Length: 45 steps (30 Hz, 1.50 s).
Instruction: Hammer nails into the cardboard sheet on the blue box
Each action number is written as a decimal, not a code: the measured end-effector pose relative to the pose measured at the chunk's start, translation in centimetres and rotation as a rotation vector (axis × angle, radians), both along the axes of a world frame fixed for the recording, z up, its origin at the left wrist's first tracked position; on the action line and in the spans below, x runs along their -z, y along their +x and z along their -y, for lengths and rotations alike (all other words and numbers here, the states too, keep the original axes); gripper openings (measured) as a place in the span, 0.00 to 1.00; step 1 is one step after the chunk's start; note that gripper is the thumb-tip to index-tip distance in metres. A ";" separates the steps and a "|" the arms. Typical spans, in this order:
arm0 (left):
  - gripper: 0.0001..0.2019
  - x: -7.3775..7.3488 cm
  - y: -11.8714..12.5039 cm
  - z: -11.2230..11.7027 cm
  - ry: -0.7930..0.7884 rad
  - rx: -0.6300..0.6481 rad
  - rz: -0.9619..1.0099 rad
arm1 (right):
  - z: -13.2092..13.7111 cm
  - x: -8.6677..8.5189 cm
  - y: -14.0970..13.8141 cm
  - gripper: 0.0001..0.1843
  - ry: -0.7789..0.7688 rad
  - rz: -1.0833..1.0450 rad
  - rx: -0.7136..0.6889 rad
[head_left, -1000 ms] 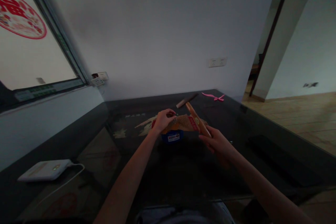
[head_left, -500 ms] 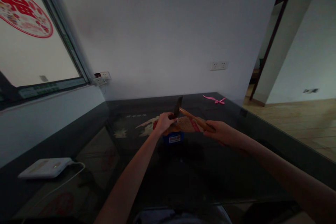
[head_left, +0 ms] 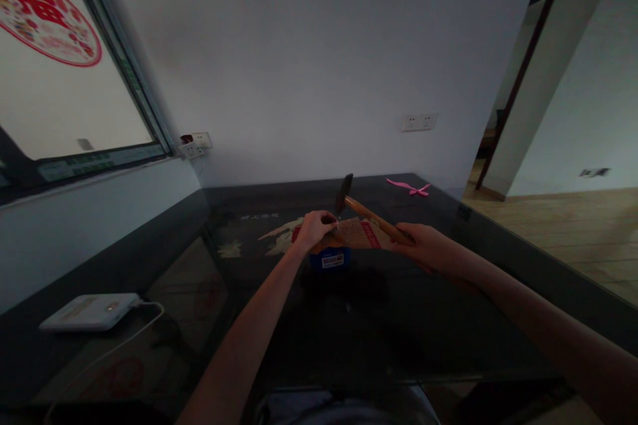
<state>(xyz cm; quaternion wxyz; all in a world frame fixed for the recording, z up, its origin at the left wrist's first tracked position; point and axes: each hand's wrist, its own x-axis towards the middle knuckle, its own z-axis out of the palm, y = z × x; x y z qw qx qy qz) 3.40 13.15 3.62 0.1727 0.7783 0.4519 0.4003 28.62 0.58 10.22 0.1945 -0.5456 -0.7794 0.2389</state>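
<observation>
Hammer (head_left: 371, 214): wooden handle, dark metal head

White router-like box (head_left: 90, 311) with cable at the dark bench's (head_left: 448, 319) left edge, pink ribbon (head_left: 409, 187) far back, double wall socket (head_left: 419, 122), red round window sticker (head_left: 47, 20)

Dim, soft picture; daylight enters by the window (head_left: 64, 93), edges bend outward, glass table (head_left: 379, 332) reflects faintly.

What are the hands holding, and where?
The right hand grips a hammer near the end of its handle. The left hand seems to pinch something too small to tell.
</observation>
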 end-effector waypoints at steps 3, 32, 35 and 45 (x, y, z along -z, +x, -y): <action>0.06 0.1 0.0 -0.1 0.005 0.010 0.004 | 0.1 0.0 0.0 0.11 0.031 0.004 0.011; 0.09 -0.1 0.0 0.2 -0.007 -0.006 -0.015 | 0.0 0.4 -0.6 0.07 0.031 0.037 -0.023; 0.07 -0.2 -0.3 0.0 -0.028 0.057 0.009 | 0.2 0.1 -0.6 0.09 0.026 0.001 -0.016; 0.08 -0.6 -1.0 0.0 -0.082 0.121 0.042 | 0.3 0.1 -0.4 0.11 -0.022 -0.011 -0.001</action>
